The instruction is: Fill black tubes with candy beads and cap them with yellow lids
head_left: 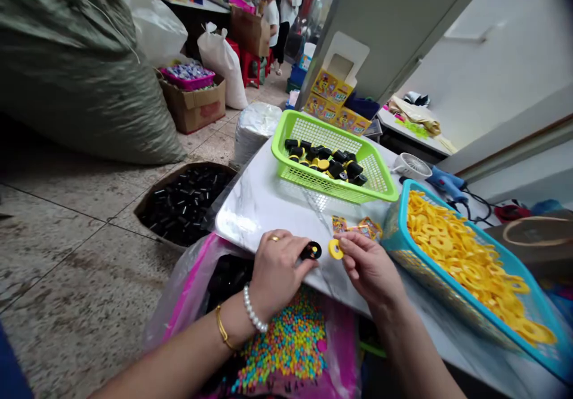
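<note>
Along the left of the speckled stone floor, keeping a bulging grey-green sack and a cardboard box out of the working space. Nearer the desk, holding a heap of black plastic cylinders low in a brown-rimmed container, within a short reach. Far back, past a white sack, two people standing well apart and busy with their own work. Closer in, lying below the desk's edge for easy access, a pink plastic bag showing multicoloured beads. Along the desk, gathering black-and-yellow pieces inside a lime-green plastic basket, so that none are rolling loose. Curling the left hand nearly shut around a round black cap, its fingers hiding part of it, seemingly for a firm hold just above the desk. Pinching a yellow ring between thumb and forefinger of the right hand, other fingers half open, keeping the ring just beside the cap. Beyond, scattering small printed packets close by the right hand. Tilting a turquoise plastic basket toward the hands, bringing its heap of yellow rings within reach, with a blue hot-glue gun set back behind it.
</note>
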Demonstrator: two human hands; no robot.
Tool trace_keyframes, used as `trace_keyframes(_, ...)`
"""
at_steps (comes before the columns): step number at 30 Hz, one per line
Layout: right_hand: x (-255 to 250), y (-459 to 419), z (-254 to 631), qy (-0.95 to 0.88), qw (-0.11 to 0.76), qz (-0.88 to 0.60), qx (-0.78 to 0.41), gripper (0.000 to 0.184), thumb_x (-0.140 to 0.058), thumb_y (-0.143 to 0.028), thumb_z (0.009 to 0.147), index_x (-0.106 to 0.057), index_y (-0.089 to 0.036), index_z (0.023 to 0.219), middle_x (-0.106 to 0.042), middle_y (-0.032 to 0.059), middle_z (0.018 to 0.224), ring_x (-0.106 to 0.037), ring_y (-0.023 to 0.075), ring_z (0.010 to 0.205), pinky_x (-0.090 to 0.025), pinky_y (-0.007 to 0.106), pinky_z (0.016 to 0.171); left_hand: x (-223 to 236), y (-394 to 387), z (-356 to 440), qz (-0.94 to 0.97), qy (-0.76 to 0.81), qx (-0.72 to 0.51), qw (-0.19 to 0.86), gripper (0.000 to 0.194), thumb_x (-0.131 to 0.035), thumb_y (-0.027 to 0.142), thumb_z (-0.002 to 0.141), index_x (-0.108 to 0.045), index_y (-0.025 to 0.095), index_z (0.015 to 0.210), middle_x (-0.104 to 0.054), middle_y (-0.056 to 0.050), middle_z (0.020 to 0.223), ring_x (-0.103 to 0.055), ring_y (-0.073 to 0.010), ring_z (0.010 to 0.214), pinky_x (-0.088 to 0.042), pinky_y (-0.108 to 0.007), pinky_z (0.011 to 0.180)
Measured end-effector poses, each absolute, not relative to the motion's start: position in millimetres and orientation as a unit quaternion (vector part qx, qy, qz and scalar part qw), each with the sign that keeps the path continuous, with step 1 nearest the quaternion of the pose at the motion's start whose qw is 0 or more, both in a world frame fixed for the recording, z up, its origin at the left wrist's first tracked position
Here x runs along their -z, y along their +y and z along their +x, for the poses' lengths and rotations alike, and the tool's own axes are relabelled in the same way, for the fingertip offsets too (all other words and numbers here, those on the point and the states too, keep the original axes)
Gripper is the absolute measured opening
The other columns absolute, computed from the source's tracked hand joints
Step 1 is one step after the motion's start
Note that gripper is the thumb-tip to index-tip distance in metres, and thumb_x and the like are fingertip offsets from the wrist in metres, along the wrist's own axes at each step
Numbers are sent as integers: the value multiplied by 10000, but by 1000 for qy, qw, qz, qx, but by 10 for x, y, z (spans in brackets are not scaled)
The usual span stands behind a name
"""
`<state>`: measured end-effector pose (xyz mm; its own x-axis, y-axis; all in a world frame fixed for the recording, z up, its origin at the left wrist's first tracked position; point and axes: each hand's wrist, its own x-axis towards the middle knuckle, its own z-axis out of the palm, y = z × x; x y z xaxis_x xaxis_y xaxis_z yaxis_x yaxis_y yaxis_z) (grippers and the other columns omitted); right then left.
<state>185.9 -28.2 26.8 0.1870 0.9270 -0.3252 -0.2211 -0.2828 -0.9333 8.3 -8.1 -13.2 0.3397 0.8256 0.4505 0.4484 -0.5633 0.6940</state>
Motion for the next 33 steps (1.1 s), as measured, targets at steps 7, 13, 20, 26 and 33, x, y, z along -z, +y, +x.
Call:
trace_keyframes(7, -157, -260, 1651, -380, 449, -602, -540, 309, -758, -387, 750, -632, -138, 883, -577, -45, 469, -458, 40, 327, -320, 127, 356, 86, -72, 82, 791, 435, -365, 227, 215, -711, 307, 808, -671, 240, 1009, -663, -24, 899, -560, -228, 895, -388, -389, 839)
trace_keyframes(13, -104, -291, 1632, -371, 468, -589, -544, 305, -685, -418, 819, -624, -130, 897, -579, -40, 475, -503, 54, 347, -380, 140, 393, 27, -49, 44, 815, 427, -311, 239, 198, -637, 278, 862, -637, 229, 1054, -625, -23, 828, -534, -223, 841, -379, -373, 787)
trace_keyframes(20, -87, -318, 1623, -373, 458, -590, -551, 301, -654, -438, 839, -553, -155, 824, -588, -34, 465, -512, 72, 349, -398, 151, 392, 62, -69, 44, 824, 421, -306, 225, 152, -559, 292, 917, -642, 209, 1015, -627, -29, 792, -531, -209, 800, -362, -362, 753)
trace_keyframes(26, -173, -320, 1579, -412, 393, -627, -532, 344, -574, -524, 866, -456, -201, 860, -508, -92, 409, -410, 61, 290, -316, 132, 318, -13, -39, 20, 812, 409, -333, 252, 177, -591, 212, 857, -643, 189, 1025, -638, -27, 782, -565, -203, 788, -397, -370, 767)
trace_keyframes(33, -138, -343, 1584, -404, 435, -604, -531, 329, -607, -503, 857, -499, -192, 849, -483, -100, 417, -377, 47, 299, -303, 126, 305, 44, -87, 68, 823, 391, -339, 236, 273, -503, 366, 954, -588, 205, 1157, -641, -33, 864, -578, -194, 793, -411, -340, 725)
